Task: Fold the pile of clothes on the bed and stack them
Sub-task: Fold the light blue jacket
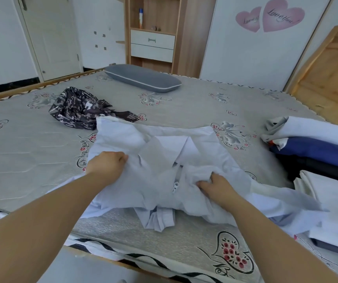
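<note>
A pale blue-white zip jacket (164, 152) lies spread on the grey patterned mattress (31, 160) in front of me, collar toward the far side. My left hand (107, 163) grips a bunch of its fabric on the left side. My right hand (215, 185) clutches crumpled fabric just right of the zipper. A dark camouflage garment (78, 109) lies crumpled beyond the jacket at the left. Folded clothes are stacked at the right: a white, blue and dark pile (317, 146) and a nearer white pile (331, 217).
A grey pillow (143, 79) lies at the far edge of the bed. Behind it stand a wooden shelf unit with drawers (152, 43), a white door (51, 37) and a wall with pink heart stickers (266, 17). A wooden bed board (327, 78) leans at the right.
</note>
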